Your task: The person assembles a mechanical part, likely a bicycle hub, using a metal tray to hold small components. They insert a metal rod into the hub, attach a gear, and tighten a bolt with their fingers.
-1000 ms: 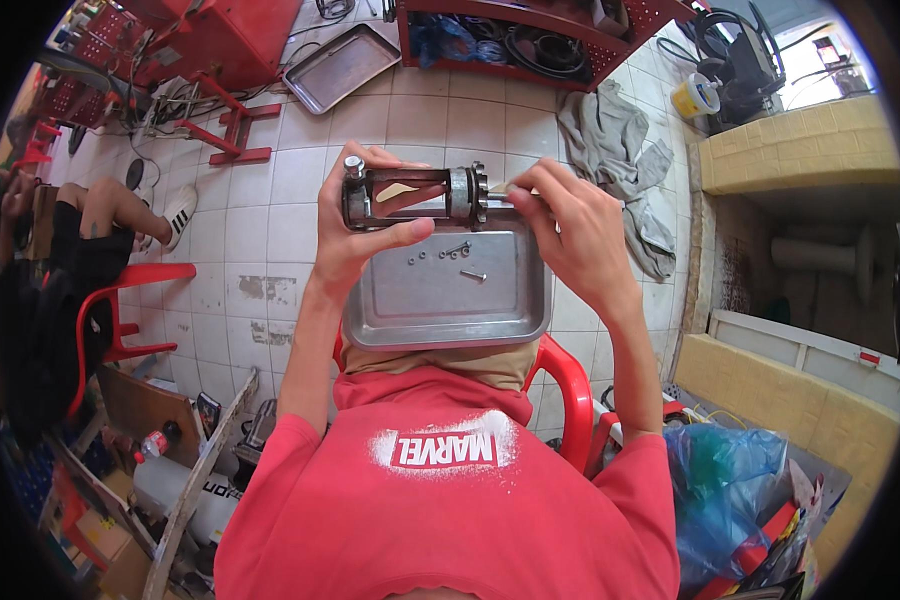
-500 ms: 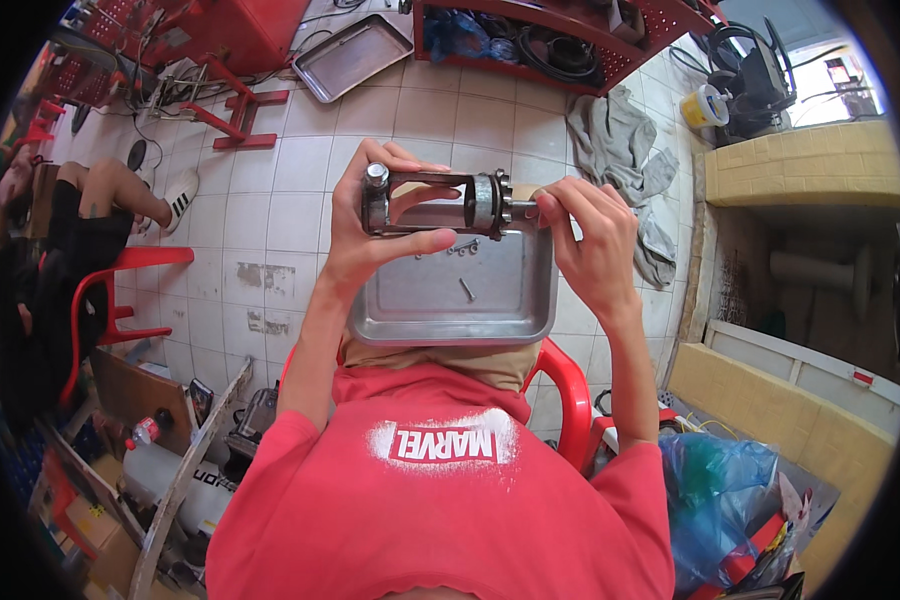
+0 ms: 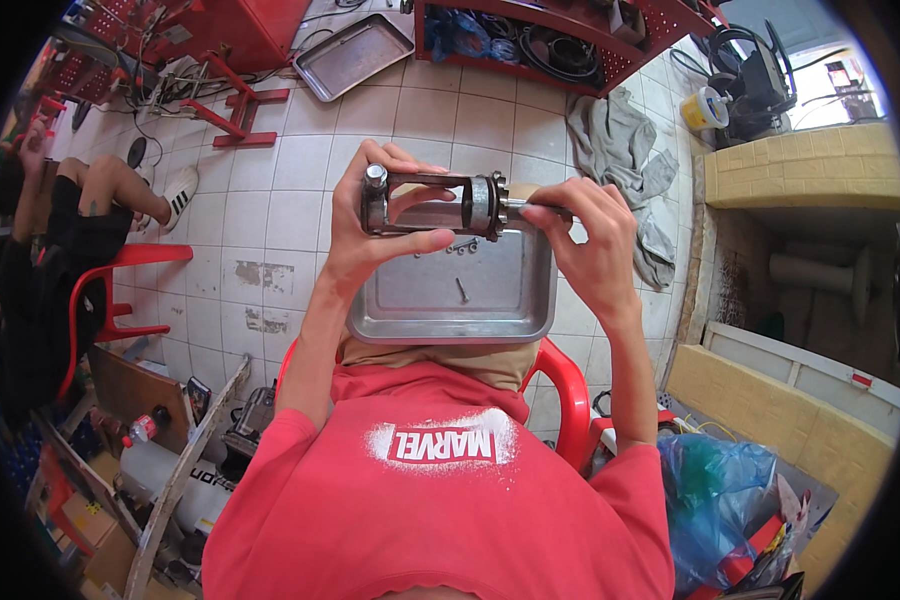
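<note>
above the far edge of a shallow metal tray [image 3: 400,322], a cage-like metal assembly [image 3: 481,205] lies sideways between both hands, well clear of the shirt. the left hand [image 3: 350,210] comes up from the near left, wrist nearly straight, and is clamped around the assembly's left end: its thumb reaches right along the near side, while the other fingers wrap over the far side, some showing through the open window of the frame. at the right end, past a toothed ring [image 3: 500,205], a slim metal rod [image 3: 516,205] sticks out toward the right hand [image 3: 590,225]. that hand is bent in from the right, knuckles up, thumb and forefinger pinched together on the rod, the remaining fingers curled beside them. both elbows are bent and spread to the sides.

the rod's right end is covered by the right hand, so where it stops cannot be told. parts of the left fingers are lost behind the frame, and the tray's far rim is mostly hidden by the assembly. a bolt [image 3: 462,290] lies plainly on the tray; the smaller hardware [image 3: 462,246] farther off is partly covered and too small to sort out. at the far left, another person [image 3: 95,190] is dark and cut off by the lens rim.
</note>
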`<state>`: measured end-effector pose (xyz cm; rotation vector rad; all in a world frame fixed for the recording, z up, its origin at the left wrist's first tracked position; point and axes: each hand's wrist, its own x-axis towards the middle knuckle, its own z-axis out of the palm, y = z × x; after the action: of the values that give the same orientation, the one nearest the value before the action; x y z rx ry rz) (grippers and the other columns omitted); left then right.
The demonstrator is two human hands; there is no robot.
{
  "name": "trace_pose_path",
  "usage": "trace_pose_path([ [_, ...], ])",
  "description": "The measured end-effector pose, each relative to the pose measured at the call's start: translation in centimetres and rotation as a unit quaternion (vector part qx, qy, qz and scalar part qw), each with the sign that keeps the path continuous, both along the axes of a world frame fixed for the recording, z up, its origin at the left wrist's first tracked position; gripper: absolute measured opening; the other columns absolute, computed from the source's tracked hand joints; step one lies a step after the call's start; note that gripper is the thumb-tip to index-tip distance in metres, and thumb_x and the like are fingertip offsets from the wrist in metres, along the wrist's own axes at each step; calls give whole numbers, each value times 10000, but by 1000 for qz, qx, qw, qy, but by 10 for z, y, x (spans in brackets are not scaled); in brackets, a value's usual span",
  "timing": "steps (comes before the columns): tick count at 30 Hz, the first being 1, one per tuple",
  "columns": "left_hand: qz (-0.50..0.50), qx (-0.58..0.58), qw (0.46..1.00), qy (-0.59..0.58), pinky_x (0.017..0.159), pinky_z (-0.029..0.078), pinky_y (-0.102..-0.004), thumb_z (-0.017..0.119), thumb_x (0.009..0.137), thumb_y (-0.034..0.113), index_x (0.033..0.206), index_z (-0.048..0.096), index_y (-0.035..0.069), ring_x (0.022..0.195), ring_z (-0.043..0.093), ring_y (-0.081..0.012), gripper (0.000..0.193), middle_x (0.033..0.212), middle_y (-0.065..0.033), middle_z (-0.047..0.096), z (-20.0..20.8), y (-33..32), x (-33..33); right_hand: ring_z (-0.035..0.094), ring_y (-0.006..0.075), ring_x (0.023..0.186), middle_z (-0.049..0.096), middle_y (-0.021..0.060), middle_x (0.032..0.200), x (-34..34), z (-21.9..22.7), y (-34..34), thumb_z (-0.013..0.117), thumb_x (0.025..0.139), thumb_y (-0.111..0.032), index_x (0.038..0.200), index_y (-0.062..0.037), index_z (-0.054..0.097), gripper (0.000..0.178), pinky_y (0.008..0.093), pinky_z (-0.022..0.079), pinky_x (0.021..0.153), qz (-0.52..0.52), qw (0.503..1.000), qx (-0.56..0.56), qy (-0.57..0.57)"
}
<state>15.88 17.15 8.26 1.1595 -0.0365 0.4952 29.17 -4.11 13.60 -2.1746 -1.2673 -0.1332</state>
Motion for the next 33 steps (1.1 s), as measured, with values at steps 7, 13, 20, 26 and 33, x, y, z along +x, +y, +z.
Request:
trace_pose_path([
  [7,17,3,1000,20,1013,591,-450,893,651,-101,1088,518,48,1182,633,-268,595,1094,-93,567,-5,4,0,616,183,679,673,-8,774,0,-2,8,715,924,-233,860,-107,684,145,330,399,710,-5,1000,26,-2],
  [13,28,-1,999,30,999,598,-446,902,646,-78,1081,513,59,1163,641,-260,600,1094,-87,571,-6,6,-1,624,188,678,669,-2,760,-1,-3,13,704,931,-233,853,-111,680,147,338,403,718,-12,999,32,-1],
  [20,25,-8,999,31,988,599,-442,912,639,-57,1068,500,68,1149,644,-255,607,1095,-87,573,-7,9,-4,625,196,673,683,3,767,-2,-9,12,693,939,-233,862,-112,676,145,333,409,720,-20,999,28,-23],
  [26,20,-6,999,33,985,599,-438,908,643,-60,1065,500,69,1158,637,-261,601,1108,-96,577,-7,9,-6,641,200,697,717,12,824,-3,-12,9,735,908,-236,883,-113,673,139,333,412,714,-12,1000,-4,-7],
  [33,27,-9,999,30,987,597,-430,902,647,-63,1076,500,76,1158,640,-257,604,1092,-88,583,-8,10,-7,639,210,695,702,4,817,-8,-8,12,722,909,-208,927,-117,668,107,330,418,722,-7,1000,13,-21],
])
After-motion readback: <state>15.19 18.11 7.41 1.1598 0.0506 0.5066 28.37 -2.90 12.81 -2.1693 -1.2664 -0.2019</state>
